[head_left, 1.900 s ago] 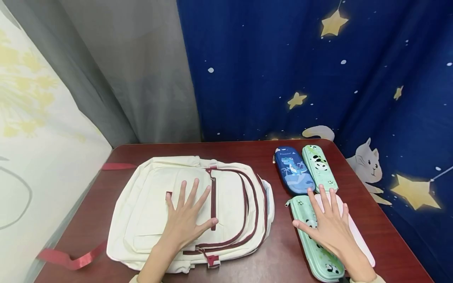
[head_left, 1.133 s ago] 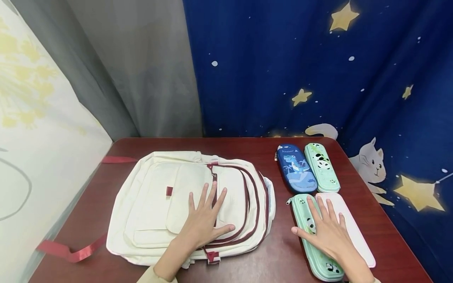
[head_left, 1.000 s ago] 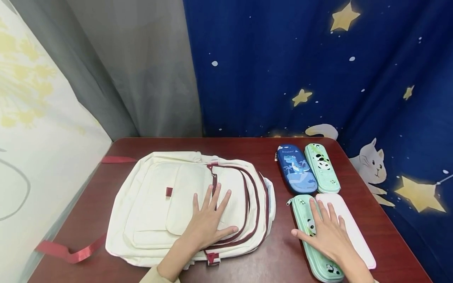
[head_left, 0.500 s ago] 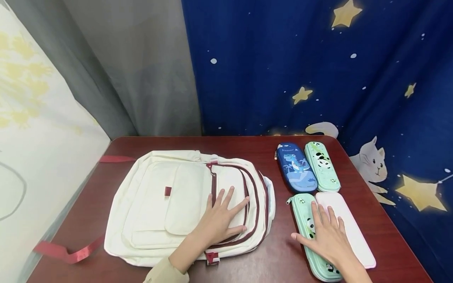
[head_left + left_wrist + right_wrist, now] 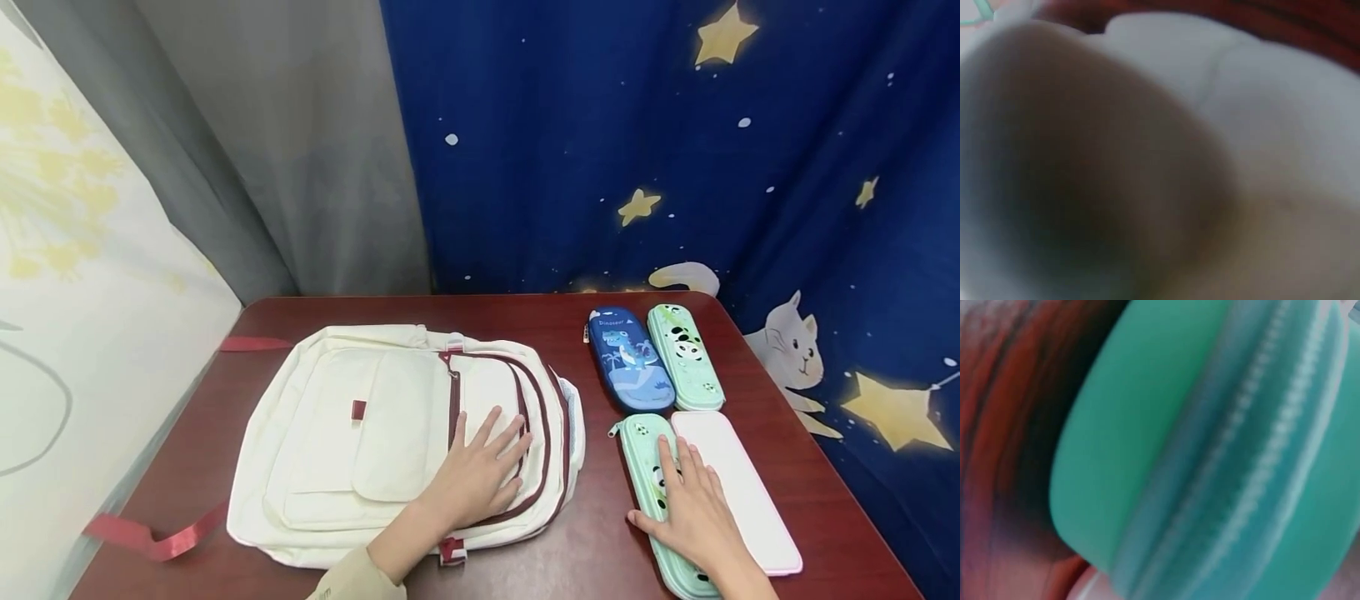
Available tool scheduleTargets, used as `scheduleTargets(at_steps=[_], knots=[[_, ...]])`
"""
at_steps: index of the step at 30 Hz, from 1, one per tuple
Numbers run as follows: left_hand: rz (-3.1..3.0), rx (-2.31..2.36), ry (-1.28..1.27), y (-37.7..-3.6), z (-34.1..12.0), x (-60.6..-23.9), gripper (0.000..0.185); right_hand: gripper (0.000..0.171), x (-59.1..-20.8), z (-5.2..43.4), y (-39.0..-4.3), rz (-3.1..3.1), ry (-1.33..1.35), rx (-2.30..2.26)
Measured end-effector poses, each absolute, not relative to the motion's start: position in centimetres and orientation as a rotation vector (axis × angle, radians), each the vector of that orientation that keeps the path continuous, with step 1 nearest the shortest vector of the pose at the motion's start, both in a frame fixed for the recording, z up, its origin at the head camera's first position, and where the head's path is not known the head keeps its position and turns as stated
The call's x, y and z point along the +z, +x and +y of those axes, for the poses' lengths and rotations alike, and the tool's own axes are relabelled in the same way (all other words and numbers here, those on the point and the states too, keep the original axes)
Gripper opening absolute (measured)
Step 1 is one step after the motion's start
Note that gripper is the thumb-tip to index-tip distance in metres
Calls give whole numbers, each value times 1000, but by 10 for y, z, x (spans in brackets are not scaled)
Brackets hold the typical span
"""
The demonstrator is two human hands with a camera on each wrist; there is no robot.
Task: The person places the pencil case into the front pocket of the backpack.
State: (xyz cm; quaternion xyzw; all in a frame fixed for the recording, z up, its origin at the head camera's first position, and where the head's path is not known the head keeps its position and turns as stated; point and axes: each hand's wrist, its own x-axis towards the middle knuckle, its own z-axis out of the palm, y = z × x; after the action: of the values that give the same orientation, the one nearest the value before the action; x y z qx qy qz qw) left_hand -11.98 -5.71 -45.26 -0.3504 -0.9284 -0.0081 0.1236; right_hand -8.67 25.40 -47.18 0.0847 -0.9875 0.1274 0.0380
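A cream backpack (image 5: 315, 450) with dark red zips lies flat on the table. Over its front pocket, near the top end at right, is my left hand (image 5: 474, 479), palm down with fingers somewhat spread. My right hand (image 5: 693, 508) lies over a mint green panda pencil case (image 5: 641, 442), covering its middle, thumb out past the left side. Whether the palm presses on the case cannot be told. In the right wrist view the pencil case's zipped side (image 5: 1235, 450) fills the frame, blurred. The left wrist view is a blur of hand and white cloth (image 5: 1272, 106).
Right of the green case lies a pale pink case (image 5: 738, 492). Behind stand a blue dinosaur pencil case (image 5: 630, 358) and a second green panda case (image 5: 686, 358). A red ribbon-like strap (image 5: 153, 537) runs off the table's (image 5: 570, 550) left side. Curtains (image 5: 525, 167) hang behind.
My left hand has slid right across the backpack, from the flap to the zipped pocket, its fingers drawing closer together. My right hand has sunk slightly, its fingers less spread.
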Motion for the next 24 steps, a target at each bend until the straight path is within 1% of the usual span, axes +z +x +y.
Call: scheduleTargets(at_steps=[3, 6, 11, 17, 22, 24], knots=[[-2634, 58, -1117, -119, -55, -450, 46, 110, -472, 254, -88, -3032, 259, 385], [-2573, 156, -1196, -118, -54, -446, 46, 110, -471, 254, -88, -3039, 257, 373], [-2490, 254, -1242, -117, -55, -433, 43, 110, -472, 254, -86, -3055, 245, 380], [-2475, 202, -1184, -118, -64, -420, 40, 108, -474, 255, -85, -3065, 233, 408], [-2466, 172, -1122, -117, -70, -421, 52, 109, -476, 256, -84, -3067, 228, 419], [-2441, 150, -1086, -117, -72, -423, 51, 110, -476, 256, -84, -3069, 228, 418]])
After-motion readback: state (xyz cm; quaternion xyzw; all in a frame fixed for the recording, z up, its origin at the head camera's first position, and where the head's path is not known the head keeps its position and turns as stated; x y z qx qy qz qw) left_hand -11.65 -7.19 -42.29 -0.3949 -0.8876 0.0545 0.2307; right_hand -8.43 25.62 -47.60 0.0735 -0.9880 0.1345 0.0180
